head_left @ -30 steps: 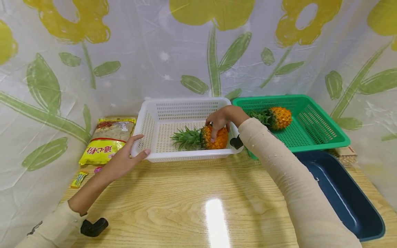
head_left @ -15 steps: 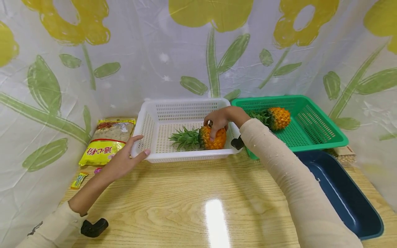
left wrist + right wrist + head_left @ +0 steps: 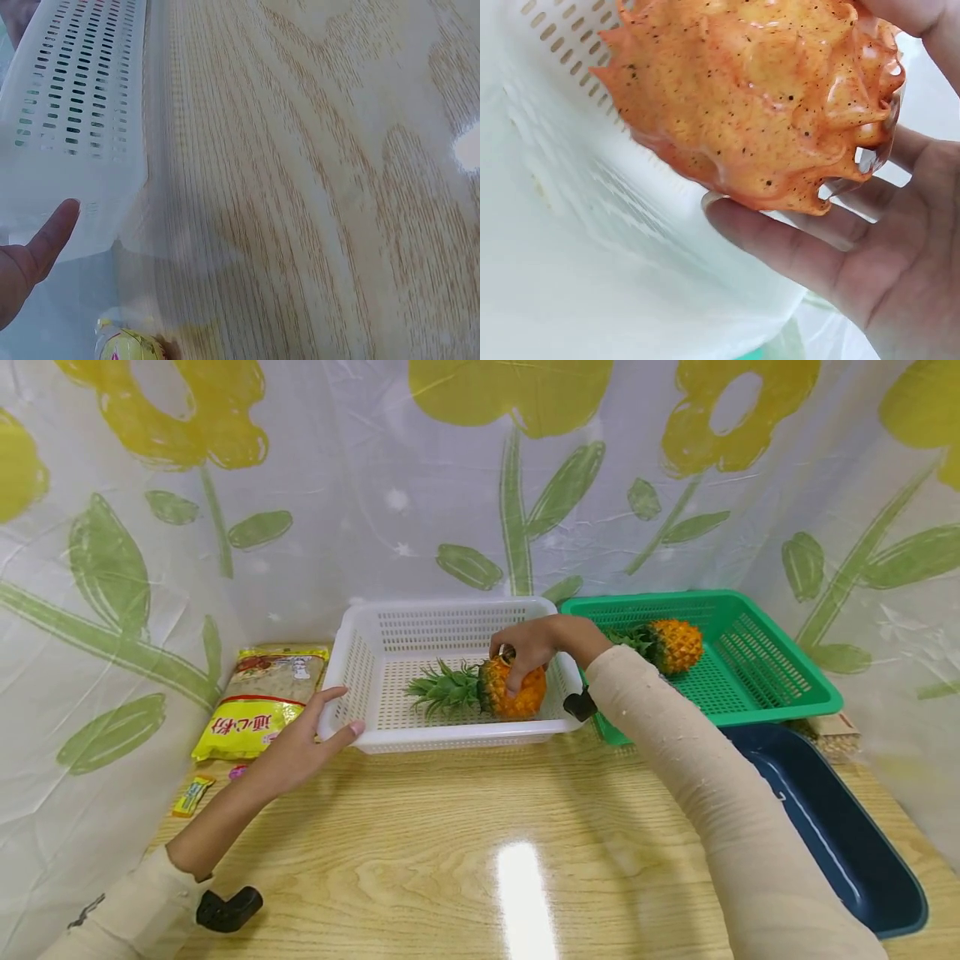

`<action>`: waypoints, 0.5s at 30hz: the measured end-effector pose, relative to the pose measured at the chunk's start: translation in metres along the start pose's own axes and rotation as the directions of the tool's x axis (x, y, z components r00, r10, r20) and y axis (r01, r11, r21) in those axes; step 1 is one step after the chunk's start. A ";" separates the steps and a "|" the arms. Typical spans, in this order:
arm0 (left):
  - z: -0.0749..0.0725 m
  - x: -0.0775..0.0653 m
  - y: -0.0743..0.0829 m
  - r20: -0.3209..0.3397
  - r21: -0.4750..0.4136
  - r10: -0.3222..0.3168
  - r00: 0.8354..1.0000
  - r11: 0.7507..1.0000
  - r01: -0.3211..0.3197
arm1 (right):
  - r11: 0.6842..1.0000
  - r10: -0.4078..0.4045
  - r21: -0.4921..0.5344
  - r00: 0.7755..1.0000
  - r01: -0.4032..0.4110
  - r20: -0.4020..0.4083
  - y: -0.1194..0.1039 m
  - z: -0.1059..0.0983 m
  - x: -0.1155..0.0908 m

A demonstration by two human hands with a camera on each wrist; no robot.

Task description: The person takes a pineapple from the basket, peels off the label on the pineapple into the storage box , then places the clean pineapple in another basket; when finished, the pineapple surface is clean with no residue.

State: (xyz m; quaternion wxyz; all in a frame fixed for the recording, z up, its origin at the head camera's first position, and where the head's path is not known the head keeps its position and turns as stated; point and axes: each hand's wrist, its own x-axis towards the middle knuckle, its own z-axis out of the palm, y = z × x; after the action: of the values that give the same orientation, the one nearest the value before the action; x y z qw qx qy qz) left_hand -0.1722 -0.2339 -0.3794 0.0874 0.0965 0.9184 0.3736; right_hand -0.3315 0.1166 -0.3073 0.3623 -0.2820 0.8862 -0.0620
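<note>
A pineapple [image 3: 528, 693] with a green leafy crown lies on its side in the white basket [image 3: 420, 743], crown to the left. My right hand [image 3: 525, 645] grips its orange body from above. In the right wrist view, fingers [image 3: 780, 244] curve beneath the glossy, spiky pineapple [image 3: 742, 105], close to the basket's wall. At the basket's front left corner rests my left hand [image 3: 300, 752], its thumb and fingers extended along the outside. The left wrist view has one straight digit against the white wall [image 3: 75, 176].
To the right, a green basket [image 3: 787, 714] holds a second pineapple [image 3: 677, 646]. In front of it sits a dark blue tray [image 3: 840, 835]. A yellow bag [image 3: 255, 702] and a small yellow packet [image 3: 192, 796] lie on the left. A flowered curtain [image 3: 337, 502] hangs behind.
In my right hand the pineapple has shifted slightly to the left and back inside the white basket. My left hand stays at the corner.
</note>
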 end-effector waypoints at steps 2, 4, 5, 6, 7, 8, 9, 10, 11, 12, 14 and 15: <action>0.000 0.000 0.000 0.000 0.002 -0.001 1.000 1.000 0.001 | 1.000 -0.020 -0.003 0.999 0.020 -0.031 0.001 -0.002 -0.003; 0.000 0.000 -0.001 0.002 0.003 -0.003 1.000 1.000 0.003 | 0.999 -0.037 -0.010 0.998 0.037 -0.060 0.003 -0.003 -0.005; 0.000 0.001 -0.001 0.002 0.004 -0.003 1.000 1.000 0.003 | 0.999 -0.046 -0.014 0.996 0.045 -0.072 0.003 -0.004 -0.006; -0.001 0.001 -0.001 0.003 0.003 -0.003 1.000 1.000 0.003 | 0.998 -0.054 -0.014 0.995 0.053 -0.082 0.004 -0.005 -0.008; -0.001 0.001 -0.002 0.005 0.002 -0.003 1.000 1.000 0.003 | 0.998 -0.063 -0.014 0.994 0.063 -0.090 0.005 -0.006 -0.009; -0.001 0.001 -0.002 0.006 0.001 -0.004 1.000 1.000 0.004 | 0.998 -0.070 -0.017 0.993 0.068 -0.099 0.005 -0.006 -0.011; -0.001 0.001 -0.002 0.008 0.001 -0.003 1.000 1.000 0.003 | 0.997 -0.076 -0.019 0.991 0.075 -0.108 0.005 -0.007 -0.012; -0.001 0.001 -0.003 0.008 -0.001 -0.002 1.000 1.000 0.002 | 0.996 -0.083 -0.021 0.990 0.081 -0.117 0.005 -0.007 -0.014; -0.001 0.001 -0.003 0.009 -0.003 -0.002 1.000 1.000 0.002 | 0.996 -0.094 -0.022 0.988 0.092 -0.126 0.006 -0.008 -0.015; -0.001 0.001 -0.003 0.009 -0.004 -0.001 1.000 1.000 0.001 | 0.995 -0.100 -0.021 0.986 0.098 -0.134 0.006 -0.008 -0.017; -0.001 0.001 -0.003 0.011 -0.002 0.000 1.000 1.000 0.000 | 0.994 -0.109 -0.013 0.982 0.109 -0.154 0.006 -0.009 -0.021; -0.001 0.001 -0.003 0.012 -0.002 0.000 1.000 1.000 0.000 | 0.993 -0.115 -0.007 0.980 0.116 -0.161 0.006 -0.010 -0.023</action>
State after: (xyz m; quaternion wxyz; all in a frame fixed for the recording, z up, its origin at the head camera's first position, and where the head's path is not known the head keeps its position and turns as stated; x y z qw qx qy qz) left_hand -0.1737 -0.2363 -0.3807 0.0928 0.0987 0.9176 0.3738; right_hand -0.3277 0.1335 -0.2881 0.2856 -0.3267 0.8946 -0.1064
